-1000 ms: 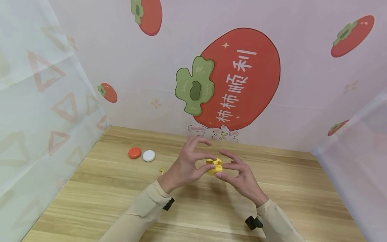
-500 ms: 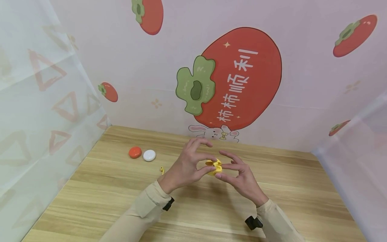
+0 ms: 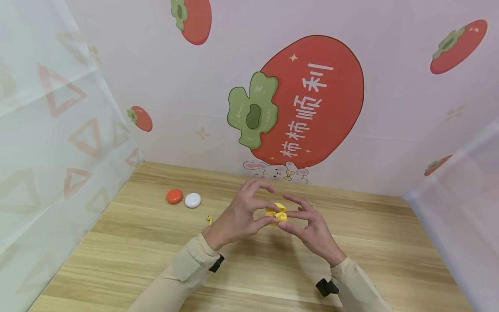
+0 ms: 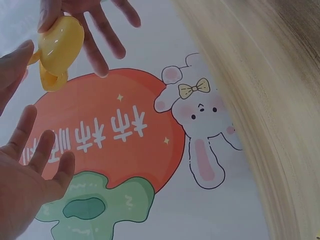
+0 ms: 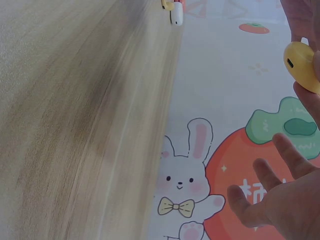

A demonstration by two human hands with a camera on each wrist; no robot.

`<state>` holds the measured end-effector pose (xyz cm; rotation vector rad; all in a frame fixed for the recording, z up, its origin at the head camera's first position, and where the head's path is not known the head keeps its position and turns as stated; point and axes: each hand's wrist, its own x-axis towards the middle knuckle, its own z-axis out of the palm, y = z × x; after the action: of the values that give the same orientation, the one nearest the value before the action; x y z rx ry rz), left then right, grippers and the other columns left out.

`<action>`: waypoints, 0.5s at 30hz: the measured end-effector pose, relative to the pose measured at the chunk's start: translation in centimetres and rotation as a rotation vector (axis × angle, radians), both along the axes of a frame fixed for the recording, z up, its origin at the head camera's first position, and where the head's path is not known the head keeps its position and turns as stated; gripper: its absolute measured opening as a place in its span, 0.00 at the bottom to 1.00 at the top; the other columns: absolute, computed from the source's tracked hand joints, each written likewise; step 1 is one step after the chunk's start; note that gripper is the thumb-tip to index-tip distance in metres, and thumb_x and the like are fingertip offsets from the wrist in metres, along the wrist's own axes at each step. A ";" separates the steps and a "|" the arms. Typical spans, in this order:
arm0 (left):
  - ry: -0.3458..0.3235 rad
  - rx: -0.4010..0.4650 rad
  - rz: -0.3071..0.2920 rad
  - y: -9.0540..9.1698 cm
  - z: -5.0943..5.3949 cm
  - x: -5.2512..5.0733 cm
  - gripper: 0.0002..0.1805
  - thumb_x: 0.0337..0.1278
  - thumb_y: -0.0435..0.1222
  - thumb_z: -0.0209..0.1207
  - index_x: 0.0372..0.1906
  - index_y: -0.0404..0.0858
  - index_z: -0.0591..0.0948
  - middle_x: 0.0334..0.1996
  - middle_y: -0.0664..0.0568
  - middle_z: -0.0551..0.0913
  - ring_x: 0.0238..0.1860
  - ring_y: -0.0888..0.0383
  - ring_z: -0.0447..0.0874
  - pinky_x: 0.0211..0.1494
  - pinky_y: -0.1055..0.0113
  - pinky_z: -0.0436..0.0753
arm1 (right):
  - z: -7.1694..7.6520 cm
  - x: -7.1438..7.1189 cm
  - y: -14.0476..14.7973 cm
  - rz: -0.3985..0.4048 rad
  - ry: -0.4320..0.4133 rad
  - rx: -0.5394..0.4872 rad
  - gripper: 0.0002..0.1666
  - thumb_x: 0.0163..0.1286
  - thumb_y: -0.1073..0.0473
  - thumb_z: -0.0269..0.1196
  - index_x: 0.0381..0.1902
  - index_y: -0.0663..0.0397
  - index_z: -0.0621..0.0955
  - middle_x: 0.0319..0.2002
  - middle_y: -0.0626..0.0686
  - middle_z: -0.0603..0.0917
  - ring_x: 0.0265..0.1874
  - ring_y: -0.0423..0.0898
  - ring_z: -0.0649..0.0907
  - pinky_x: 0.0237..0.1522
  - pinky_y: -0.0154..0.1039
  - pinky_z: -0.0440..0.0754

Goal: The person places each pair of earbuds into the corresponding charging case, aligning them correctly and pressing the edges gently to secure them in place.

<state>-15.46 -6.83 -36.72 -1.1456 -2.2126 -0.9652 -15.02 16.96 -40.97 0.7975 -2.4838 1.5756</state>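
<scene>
A yellow earbud charging case [image 3: 280,219] is raised above the table, its lid apart from its base. My right hand [image 3: 313,229] grips the case between thumb and fingers from the right. At the case's opening, my left hand [image 3: 243,212] pinches a yellow earbud [image 3: 277,215] between thumb and index finger. The left wrist view shows the rounded case [image 4: 62,45] with a bit of the earbud [image 4: 34,58] at the left fingertips; how deep it sits is hidden. In the right wrist view, the case [image 5: 299,65] shows a dark port slot.
Another yellow earbud [image 3: 209,219] lies on the wooden table [image 3: 136,242], left of my left forearm. Farther back are a red rounded case [image 3: 174,196] and a white one [image 3: 192,200]. A printed backdrop [image 3: 187,78] borders the table behind and at both sides.
The pinched earbud has turned and tipped at the case's opening, and its dark tip shows less now. Both hands have stayed nearly in place, with the right still gripping the case.
</scene>
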 end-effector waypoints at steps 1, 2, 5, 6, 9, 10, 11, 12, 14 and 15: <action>-0.001 -0.001 -0.001 0.0 0.0 0.0 0.10 0.48 0.38 0.78 0.38 0.46 0.91 0.55 0.50 0.77 0.64 0.49 0.68 0.71 0.49 0.64 | 0.0 0.0 0.0 0.000 0.003 -0.001 0.13 0.63 0.61 0.74 0.47 0.46 0.91 0.67 0.48 0.75 0.71 0.53 0.67 0.66 0.72 0.58; -0.002 -0.002 -0.002 0.0 0.0 0.0 0.10 0.48 0.37 0.78 0.38 0.46 0.91 0.55 0.50 0.77 0.64 0.49 0.68 0.71 0.48 0.64 | 0.0 0.0 0.0 -0.002 0.002 -0.003 0.14 0.63 0.61 0.74 0.47 0.46 0.91 0.67 0.47 0.75 0.71 0.53 0.67 0.66 0.72 0.58; -0.007 -0.004 -0.003 -0.1 -0.1 0.0 0.10 0.48 0.37 0.78 0.38 0.46 0.91 0.54 0.49 0.77 0.63 0.49 0.68 0.70 0.48 0.65 | 0.0 0.0 0.0 -0.002 0.002 -0.007 0.14 0.63 0.61 0.74 0.47 0.46 0.91 0.67 0.47 0.75 0.71 0.53 0.67 0.66 0.73 0.58; -0.011 -0.005 -0.005 -0.1 -0.2 0.0 0.10 0.48 0.37 0.78 0.38 0.46 0.91 0.54 0.49 0.77 0.63 0.49 0.68 0.70 0.48 0.66 | 0.0 0.0 0.0 -0.001 0.002 -0.008 0.14 0.63 0.61 0.74 0.47 0.47 0.91 0.67 0.47 0.75 0.71 0.53 0.67 0.66 0.73 0.58; -0.023 -0.011 -0.009 -0.1 -0.3 0.0 0.10 0.48 0.36 0.78 0.37 0.46 0.91 0.55 0.49 0.77 0.63 0.49 0.68 0.68 0.46 0.67 | 0.0 0.0 0.0 -0.001 -0.003 -0.009 0.14 0.63 0.62 0.74 0.47 0.47 0.91 0.67 0.47 0.75 0.71 0.53 0.67 0.66 0.73 0.57; -0.029 -0.013 -0.011 -0.1 -0.4 0.0 0.10 0.49 0.36 0.77 0.37 0.46 0.91 0.55 0.49 0.77 0.63 0.49 0.68 0.68 0.46 0.67 | 0.0 0.0 0.0 -0.001 -0.004 -0.008 0.14 0.63 0.62 0.74 0.47 0.47 0.91 0.67 0.47 0.75 0.71 0.53 0.67 0.66 0.73 0.57; -0.035 -0.016 -0.013 -0.2 -0.4 0.0 0.09 0.49 0.36 0.77 0.37 0.46 0.91 0.55 0.49 0.77 0.63 0.49 0.68 0.67 0.45 0.67 | 0.0 0.0 0.0 -0.002 -0.006 -0.007 0.14 0.63 0.61 0.74 0.47 0.47 0.91 0.67 0.47 0.75 0.71 0.53 0.67 0.66 0.73 0.57; -0.041 -0.021 -0.013 -0.2 -0.4 0.1 0.09 0.49 0.36 0.77 0.38 0.46 0.90 0.55 0.49 0.77 0.63 0.49 0.68 0.67 0.45 0.68 | 0.0 0.0 0.0 -0.002 -0.008 -0.006 0.14 0.63 0.61 0.74 0.47 0.47 0.91 0.67 0.47 0.75 0.71 0.53 0.67 0.66 0.73 0.57; -0.052 -0.029 -0.016 -0.2 -0.4 0.1 0.09 0.50 0.36 0.77 0.38 0.46 0.91 0.56 0.49 0.77 0.63 0.48 0.68 0.67 0.45 0.67 | 0.0 0.0 0.0 -0.003 -0.012 -0.005 0.13 0.63 0.61 0.74 0.47 0.47 0.91 0.67 0.47 0.75 0.71 0.53 0.66 0.66 0.73 0.57; -0.060 -0.032 -0.019 -0.3 -0.4 0.1 0.10 0.50 0.35 0.77 0.39 0.46 0.91 0.56 0.49 0.77 0.63 0.49 0.68 0.67 0.45 0.67 | 0.0 0.0 0.0 -0.004 -0.013 -0.005 0.13 0.63 0.61 0.74 0.47 0.47 0.91 0.67 0.47 0.75 0.71 0.53 0.66 0.66 0.73 0.57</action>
<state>-15.32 -7.11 -37.10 -1.1679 -2.2755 -0.9874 -14.98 16.96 -40.95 0.7846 -2.4880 1.5894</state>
